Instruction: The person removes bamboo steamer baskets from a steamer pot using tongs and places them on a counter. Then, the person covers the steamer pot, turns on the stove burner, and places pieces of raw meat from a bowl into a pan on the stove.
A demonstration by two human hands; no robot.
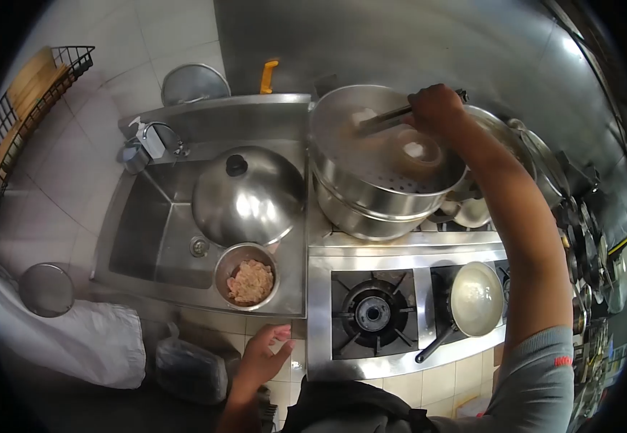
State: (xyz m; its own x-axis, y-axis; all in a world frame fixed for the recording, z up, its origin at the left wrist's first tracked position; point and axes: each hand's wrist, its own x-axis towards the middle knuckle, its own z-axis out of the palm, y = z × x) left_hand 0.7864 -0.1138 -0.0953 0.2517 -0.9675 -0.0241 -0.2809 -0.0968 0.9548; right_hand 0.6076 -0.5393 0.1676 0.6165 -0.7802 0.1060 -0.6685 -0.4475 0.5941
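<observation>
My right hand (434, 110) is closed around a pair of metal tongs (387, 120), which reach down into a large steamer pot (378, 206). Steam blurs the inside of the pot. A small bowl (418, 164) with something white in it sits on the perforated steamer tray. Close to the tips of the tongs is another pale item (362, 117); whether they grip it I cannot tell. Low in the view, my left hand (263, 355) hangs with its fingers apart and nothing in it. The nearest thing to it is a metal bowl of pale raw minced meat (250, 281).
A domed steel lid (248, 198) rests beside the sink (151, 238). A frying pan (476, 299) stands on the right front burner, next to a bare gas burner (373, 315). More pots and pans crowd the right side. A soap bottle (149, 138) stands by the tap.
</observation>
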